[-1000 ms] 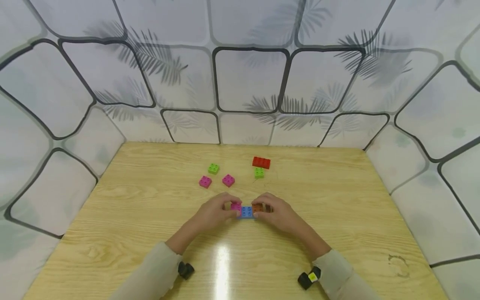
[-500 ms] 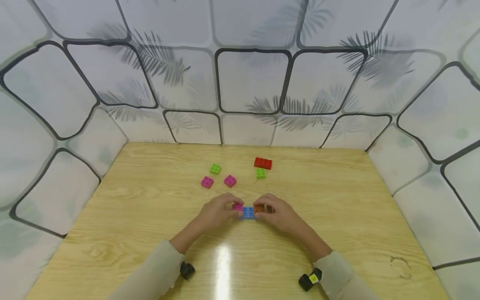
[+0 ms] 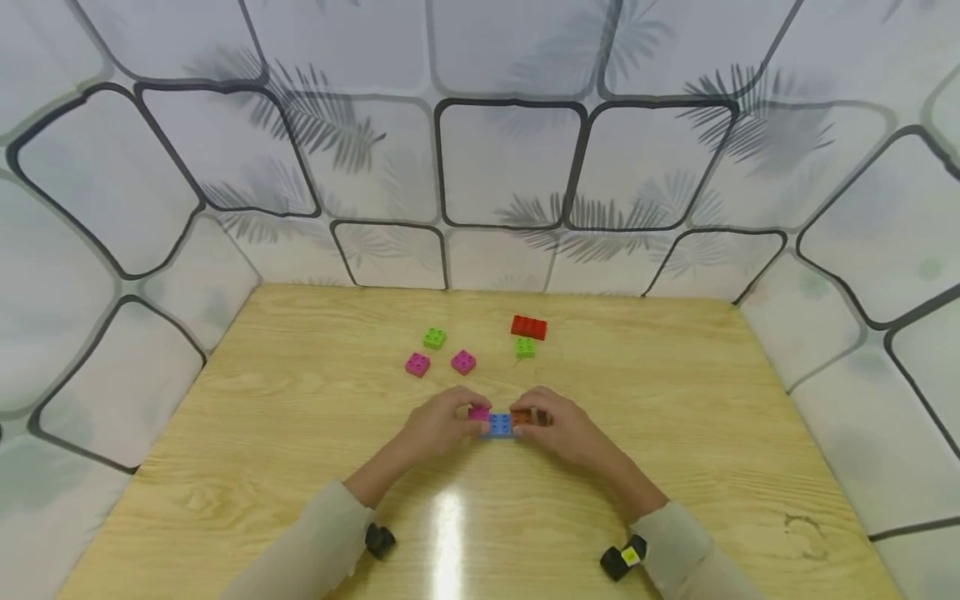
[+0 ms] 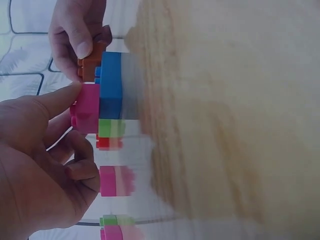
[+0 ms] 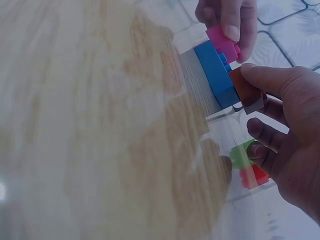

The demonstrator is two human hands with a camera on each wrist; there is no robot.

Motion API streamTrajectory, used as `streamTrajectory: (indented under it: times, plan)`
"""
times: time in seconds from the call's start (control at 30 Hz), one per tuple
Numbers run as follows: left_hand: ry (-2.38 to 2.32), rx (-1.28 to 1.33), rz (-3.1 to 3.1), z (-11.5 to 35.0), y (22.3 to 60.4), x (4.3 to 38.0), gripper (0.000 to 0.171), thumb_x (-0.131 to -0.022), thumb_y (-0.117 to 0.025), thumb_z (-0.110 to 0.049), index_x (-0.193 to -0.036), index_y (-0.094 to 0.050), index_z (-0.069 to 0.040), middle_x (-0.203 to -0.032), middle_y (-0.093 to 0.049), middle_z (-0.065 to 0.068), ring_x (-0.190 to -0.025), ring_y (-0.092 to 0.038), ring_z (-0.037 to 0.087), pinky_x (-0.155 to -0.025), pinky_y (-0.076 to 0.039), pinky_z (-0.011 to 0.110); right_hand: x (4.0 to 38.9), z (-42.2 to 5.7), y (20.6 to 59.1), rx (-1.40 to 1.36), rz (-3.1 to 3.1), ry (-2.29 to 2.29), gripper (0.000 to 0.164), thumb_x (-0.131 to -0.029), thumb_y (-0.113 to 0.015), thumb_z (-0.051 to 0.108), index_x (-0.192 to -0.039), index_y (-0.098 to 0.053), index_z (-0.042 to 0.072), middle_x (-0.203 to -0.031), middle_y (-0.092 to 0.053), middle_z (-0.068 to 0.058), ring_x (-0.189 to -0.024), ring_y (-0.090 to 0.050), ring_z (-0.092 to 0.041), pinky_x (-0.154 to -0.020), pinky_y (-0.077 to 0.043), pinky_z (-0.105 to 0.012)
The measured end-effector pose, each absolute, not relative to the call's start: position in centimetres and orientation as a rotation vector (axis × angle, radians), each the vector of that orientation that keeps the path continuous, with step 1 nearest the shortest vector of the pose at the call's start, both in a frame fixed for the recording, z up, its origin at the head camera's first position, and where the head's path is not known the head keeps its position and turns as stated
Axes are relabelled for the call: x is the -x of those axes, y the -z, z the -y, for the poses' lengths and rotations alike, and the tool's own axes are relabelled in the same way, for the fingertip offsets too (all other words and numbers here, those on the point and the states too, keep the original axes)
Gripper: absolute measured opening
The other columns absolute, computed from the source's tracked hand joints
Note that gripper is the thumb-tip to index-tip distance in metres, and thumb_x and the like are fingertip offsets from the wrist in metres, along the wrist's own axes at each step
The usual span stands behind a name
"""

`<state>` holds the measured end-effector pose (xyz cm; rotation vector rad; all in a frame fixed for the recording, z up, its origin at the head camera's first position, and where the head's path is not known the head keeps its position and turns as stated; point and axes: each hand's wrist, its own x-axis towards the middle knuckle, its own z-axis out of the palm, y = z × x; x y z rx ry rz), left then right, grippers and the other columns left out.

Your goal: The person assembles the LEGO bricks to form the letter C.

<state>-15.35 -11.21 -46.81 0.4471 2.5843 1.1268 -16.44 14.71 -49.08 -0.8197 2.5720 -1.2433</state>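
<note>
A blue toy building brick (image 3: 500,425) lies on the table in front of the person, studs up. My left hand (image 3: 441,425) pinches a pink brick (image 4: 89,107) between thumb and fingers, at the left end on top of the blue one. At the right end my right hand (image 3: 561,427) pinches an orange-brown brick (image 5: 246,92), which juts out past the blue brick's end in the right wrist view. Bare blue studs show between the two upper bricks. Whether either one is fully pressed down cannot be made out.
Beyond the hands lie two pink bricks (image 3: 417,364), a green brick (image 3: 434,337), and another green brick (image 3: 524,347) close to a longer red brick (image 3: 528,327). A patterned white fabric wall (image 3: 510,167) encloses the wooden table (image 3: 675,375) at the back and sides.
The head view has shifted slightly, so everything appears a little further right. Both hands keep their hold on the pink and orange-brown bricks, with no clear movement over the table.
</note>
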Motion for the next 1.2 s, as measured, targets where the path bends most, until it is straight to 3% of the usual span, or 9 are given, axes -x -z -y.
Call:
streamTrajectory:
  times: [0.23,0.5,0.77,0.9,1.1,1.2]
  plan:
    - [-1.136,-0.41,-2.546,11.6,46.7,15.4,0.033,-0.095,-0.069,-0.039,-0.126,-0.068,-0.028,-0.132,-0.063,-0.005,-0.114,-0.059,0.017,-0.09,-0.049,0.042,16.3,-14.5,48.9,0.827,-2.564,1.237,0.032,-0.097,-0.068,0.035,-0.125,-0.068,0.02,-0.11,-0.061,0.013,-0.091,-0.054,-0.011,-0.077,-0.049,-0.025]
    - [-1.269,-0.354,-2.532,12.1,46.3,16.4,0.038,-0.096,-0.068,-0.04,-0.13,-0.066,-0.024,-0.129,-0.063,-0.005,-0.089,-0.058,0.018,-0.069,-0.05,0.036,16.2,-14.3,48.5,0.827,-2.555,1.232,0.031,-0.096,-0.069,0.034,-0.123,-0.068,0.019,-0.109,-0.061,0.013,-0.091,-0.054,-0.012,-0.077,-0.049,-0.025]
    - [-1.337,-0.238,-2.72,12.2,46.3,18.6,0.046,-0.097,-0.069,-0.033,-0.139,-0.059,-0.018,-0.127,-0.063,0.001,-0.073,-0.057,0.018,-0.058,-0.047,0.033,16.3,-14.4,48.6,0.784,-2.558,1.211,0.03,-0.096,-0.07,0.033,-0.124,-0.068,0.02,-0.108,-0.06,0.014,-0.091,-0.055,-0.012,-0.078,-0.05,-0.026]
    - [-1.375,-0.174,-2.717,12.0,46.8,19.6,0.052,-0.097,-0.069,-0.033,-0.144,-0.054,-0.019,-0.134,-0.059,0.0,-0.079,-0.057,0.021,-0.061,-0.049,0.033,16.3,-14.6,48.5,0.779,-2.55,1.212,0.031,-0.096,-0.069,0.034,-0.124,-0.067,0.02,-0.109,-0.061,0.012,-0.092,-0.055,-0.013,-0.078,-0.05,-0.026]
    - [-1.447,-0.133,-2.702,11.8,47.8,20.8,0.053,-0.098,-0.067,-0.03,-0.146,-0.051,-0.015,-0.143,-0.052,0.008,-0.115,-0.057,0.027,-0.085,-0.053,0.043,16.4,-14.6,48.7,0.781,-2.549,1.21,0.033,-0.096,-0.069,0.037,-0.125,-0.066,0.02,-0.11,-0.061,0.011,-0.092,-0.054,-0.012,-0.078,-0.049,-0.026]
    - [-1.482,-0.137,-2.689,11.6,48.3,21.2,0.053,-0.098,-0.068,-0.026,-0.146,-0.051,-0.011,-0.143,-0.052,0.013,-0.119,-0.056,0.031,-0.089,-0.053,0.044,16.3,-14.6,48.7,0.775,-2.543,1.211,0.033,-0.096,-0.069,0.037,-0.124,-0.066,0.021,-0.11,-0.061,0.011,-0.092,-0.054,-0.012,-0.078,-0.049,-0.026]
